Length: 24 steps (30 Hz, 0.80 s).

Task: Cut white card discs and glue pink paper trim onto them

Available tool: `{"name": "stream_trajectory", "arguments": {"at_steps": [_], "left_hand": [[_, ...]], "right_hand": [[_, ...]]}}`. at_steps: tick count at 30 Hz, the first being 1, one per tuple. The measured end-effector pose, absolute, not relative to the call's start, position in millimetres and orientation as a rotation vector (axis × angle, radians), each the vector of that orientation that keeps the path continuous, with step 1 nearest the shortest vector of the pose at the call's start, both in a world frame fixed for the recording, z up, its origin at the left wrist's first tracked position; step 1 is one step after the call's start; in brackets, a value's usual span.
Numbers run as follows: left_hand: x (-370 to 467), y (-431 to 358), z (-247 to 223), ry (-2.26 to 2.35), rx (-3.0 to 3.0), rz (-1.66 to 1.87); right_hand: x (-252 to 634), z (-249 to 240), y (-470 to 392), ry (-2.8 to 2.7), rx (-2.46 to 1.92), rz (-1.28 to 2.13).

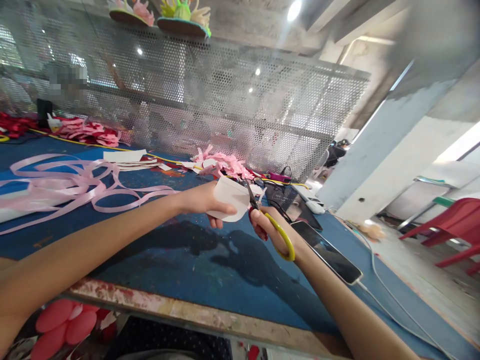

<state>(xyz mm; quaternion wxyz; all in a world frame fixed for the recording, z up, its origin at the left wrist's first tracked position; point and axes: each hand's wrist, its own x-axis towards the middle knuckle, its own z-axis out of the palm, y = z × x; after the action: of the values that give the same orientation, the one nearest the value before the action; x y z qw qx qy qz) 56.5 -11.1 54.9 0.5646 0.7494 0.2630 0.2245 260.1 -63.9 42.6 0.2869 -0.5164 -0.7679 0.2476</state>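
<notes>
My left hand [208, 201] pinches a white piece of card [230, 197] with a rounded lower edge, held above the blue tabletop. The thumb lies across its front and other fingers curl behind. In my right hand [272, 229] is a pair of scissors [280, 232] with yellow handles; part of the grip near my thumb looks red. The dark blades point up and left and meet the card's right edge. A narrow curled white strip [259, 192] hangs by the blades. Whether the blades are closed is hard to make out.
Loose pink ribbon [84, 182] and stacked white cards [129, 159] lie at the left. Behind my hands sits a pink ribbon heap [225, 165] before a perforated metal screen [180, 90]. A smartphone [328, 252] on a white cable rests right; a red chair [452, 225] stands beyond.
</notes>
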Motion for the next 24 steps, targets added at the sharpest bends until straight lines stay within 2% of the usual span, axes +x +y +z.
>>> {"name": "stream_trajectory", "arguments": {"at_steps": [16,24], "left_hand": [[45,-6,62,0.563,1.846,0.364],[41,-6,64,0.702,1.881,0.115]], "right_hand": [[263,45,-60,-2.176,-1.614,0.391],[262,36,-58,-2.329,-1.530,0.526]]}}
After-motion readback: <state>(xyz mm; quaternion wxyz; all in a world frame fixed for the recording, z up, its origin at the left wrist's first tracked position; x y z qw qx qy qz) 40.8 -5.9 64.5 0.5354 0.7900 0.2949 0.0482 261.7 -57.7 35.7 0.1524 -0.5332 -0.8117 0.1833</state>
